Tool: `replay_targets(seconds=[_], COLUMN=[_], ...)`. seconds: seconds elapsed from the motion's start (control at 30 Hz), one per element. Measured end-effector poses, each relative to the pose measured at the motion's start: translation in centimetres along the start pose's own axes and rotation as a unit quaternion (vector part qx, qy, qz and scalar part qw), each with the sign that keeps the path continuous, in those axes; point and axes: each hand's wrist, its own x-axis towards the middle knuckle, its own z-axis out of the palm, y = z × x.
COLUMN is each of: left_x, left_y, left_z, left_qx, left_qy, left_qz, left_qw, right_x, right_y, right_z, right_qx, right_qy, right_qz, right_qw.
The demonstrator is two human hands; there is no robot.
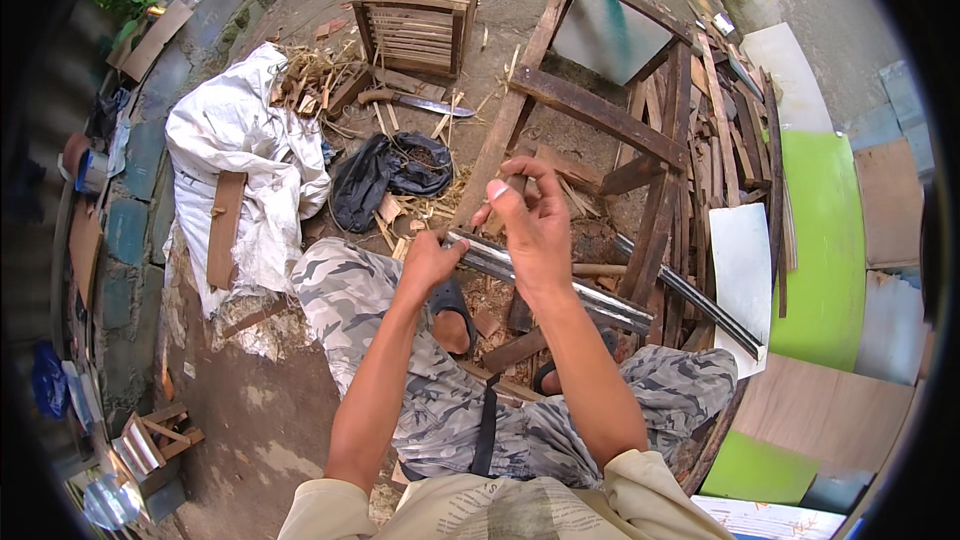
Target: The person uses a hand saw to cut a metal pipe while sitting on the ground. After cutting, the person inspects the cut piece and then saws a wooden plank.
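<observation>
My left hand (430,264) is closed around the near-left end of a silvery grooved metal strip (590,298), which slants down to the right above my lap. Above the strip, my right hand (535,225) is raised with the thumb up and the fingers curled in. Anything small in those fingers is too hard to make out. Just beyond my hands lies a dark wooden frame with crossbars (598,115). A second dark metal strip (695,300) slants across the wood pieces to the right.
A slatted wooden crate (415,25) stands at the far side, near a large knife (415,101). A black plastic bag (385,180) and white sack (250,140) lie left. Wood strips (715,130) and green panels (820,240) are at right. Wood scraps litter the ground.
</observation>
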Motion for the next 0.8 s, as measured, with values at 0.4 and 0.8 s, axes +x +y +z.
replay_targets(seconds=[0.4, 0.8], left_x=[0.3, 0.1], left_y=[-0.1, -0.2], left_z=[-0.1, -0.1], left_qx=[0.011, 0.012], left_qy=[-0.003, 0.015], left_qz=[-0.020, -0.007], left_qw=[1.000, 1.000], right_x=[3.5, 3.3], right_y=[3.6, 6.1], right_z=[-0.4, -1.1], right_qx=[-0.017, -0.025], right_qy=[0.057, 0.060], right_qz=[0.070, 0.107], right_qw=[0.996, 0.992])
